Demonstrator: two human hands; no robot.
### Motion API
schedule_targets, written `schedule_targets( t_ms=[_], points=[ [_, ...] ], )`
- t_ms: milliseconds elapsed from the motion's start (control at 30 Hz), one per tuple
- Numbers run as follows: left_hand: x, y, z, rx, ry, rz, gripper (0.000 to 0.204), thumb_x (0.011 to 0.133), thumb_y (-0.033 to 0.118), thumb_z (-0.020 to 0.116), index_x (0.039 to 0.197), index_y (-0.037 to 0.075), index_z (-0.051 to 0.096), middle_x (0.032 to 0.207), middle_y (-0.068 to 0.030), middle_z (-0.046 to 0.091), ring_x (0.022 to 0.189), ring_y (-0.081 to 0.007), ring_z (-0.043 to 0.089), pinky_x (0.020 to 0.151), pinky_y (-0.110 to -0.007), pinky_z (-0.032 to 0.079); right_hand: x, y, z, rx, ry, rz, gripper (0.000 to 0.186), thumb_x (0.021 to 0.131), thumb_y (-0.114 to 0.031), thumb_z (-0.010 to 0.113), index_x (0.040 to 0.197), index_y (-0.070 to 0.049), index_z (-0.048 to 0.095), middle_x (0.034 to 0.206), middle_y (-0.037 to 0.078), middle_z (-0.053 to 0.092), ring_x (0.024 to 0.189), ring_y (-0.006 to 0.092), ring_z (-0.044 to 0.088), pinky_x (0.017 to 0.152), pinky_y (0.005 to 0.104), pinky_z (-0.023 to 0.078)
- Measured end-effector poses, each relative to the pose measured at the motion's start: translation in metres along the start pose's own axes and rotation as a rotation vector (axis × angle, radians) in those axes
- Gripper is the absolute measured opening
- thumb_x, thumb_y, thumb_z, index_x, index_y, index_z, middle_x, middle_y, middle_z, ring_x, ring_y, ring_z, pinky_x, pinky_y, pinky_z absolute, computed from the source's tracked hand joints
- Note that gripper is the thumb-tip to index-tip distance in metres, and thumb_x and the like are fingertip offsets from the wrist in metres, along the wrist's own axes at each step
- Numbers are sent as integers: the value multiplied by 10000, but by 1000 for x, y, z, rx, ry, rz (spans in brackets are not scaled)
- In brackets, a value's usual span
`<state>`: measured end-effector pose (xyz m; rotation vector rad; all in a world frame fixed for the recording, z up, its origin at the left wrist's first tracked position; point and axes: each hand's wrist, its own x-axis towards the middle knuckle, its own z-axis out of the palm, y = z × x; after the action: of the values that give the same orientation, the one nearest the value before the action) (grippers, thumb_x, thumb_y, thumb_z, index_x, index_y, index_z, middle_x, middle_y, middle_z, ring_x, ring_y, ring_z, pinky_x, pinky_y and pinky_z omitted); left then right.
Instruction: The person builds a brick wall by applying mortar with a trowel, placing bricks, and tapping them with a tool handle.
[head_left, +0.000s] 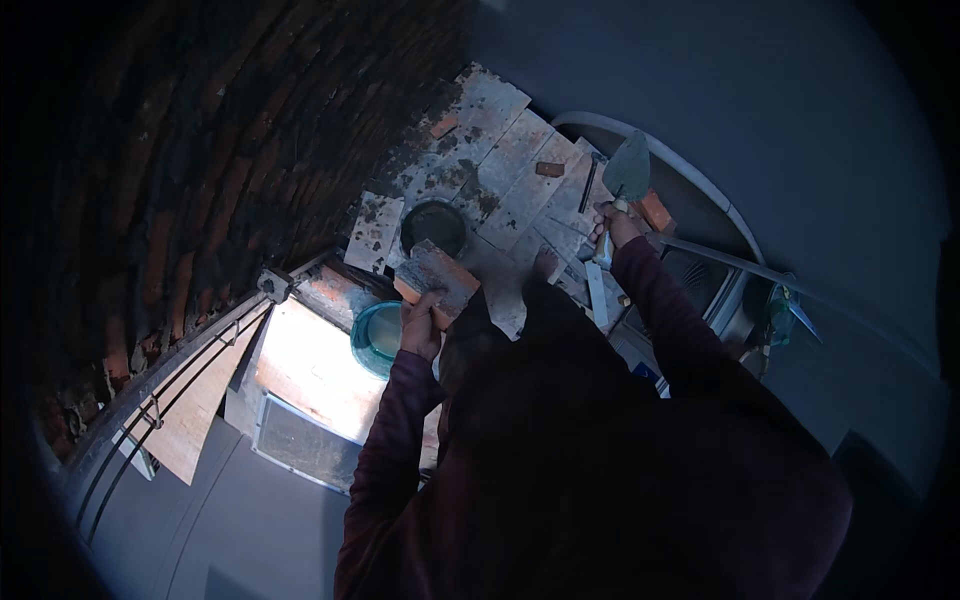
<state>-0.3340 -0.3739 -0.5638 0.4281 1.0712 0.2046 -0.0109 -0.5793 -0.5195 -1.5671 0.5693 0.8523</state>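
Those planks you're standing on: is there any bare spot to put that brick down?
The planks look barest beyond the dark pan, between a brick scrap and a small brick piece. It is crowded near the right hand holding the trowel. The left hand holds the brick above the teal bucket.

Near the middle of the frame, the left hand point(421, 325) is gripping a brick point(436, 280) with grey mortar lying on its top face, holding it over wooden planks point(500, 160) that are spreading toward the upper middle. To the right of centre, the right hand point(612, 222) is holding a trowel point(626, 172), its blade pointing toward the top of the frame. A dark round pan point(434, 226) is sitting on the planks just above the brick, a teal bucket point(374, 336) is showing just left of the left hand, and a brick wall point(200, 170) is filling the upper left.
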Motion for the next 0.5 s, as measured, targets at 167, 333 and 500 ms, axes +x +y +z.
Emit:
schedule_targets(
  t_ms=[167, 333, 500],
  points=[
    [113, -92, -1, 354, 52, -137, 475, 799, -11, 660, 1261, 29, 557, 1149, -84, 656, 1034, -243, 669, 889, -380, 565, 42, 141, -83, -1, 75, 270, 157, 871, -136, 708, 909, -53, 580, 721, 57, 566, 535, 201, 567, 488, 381, 513],
    [277, -198, 21, 645, 78, -211, 367, 768, 33, 726, 1125, 40, 647, 985, -52, 699, 892, -194, 686, 792, -354, 562, 110, 282, -111, -244, 105, 153, 349, 746, -39, 736, 1063, -45, 590, 736, 77, 609, 518, 178, 594, 464, 349, 494],
    [440, -317, 24, 443, 166, -227, 344, 763, 50, 765, 1081, 54, 632, 964, -50, 684, 756, -172, 661, 673, -326, 573, 350, 268, -155, -1178, 39, -417, 392, 752, -100, 739, 1122, -71, 613, 1126, 206, 650, 1058, 416, 626, 901, 465, 513]
  ],
)
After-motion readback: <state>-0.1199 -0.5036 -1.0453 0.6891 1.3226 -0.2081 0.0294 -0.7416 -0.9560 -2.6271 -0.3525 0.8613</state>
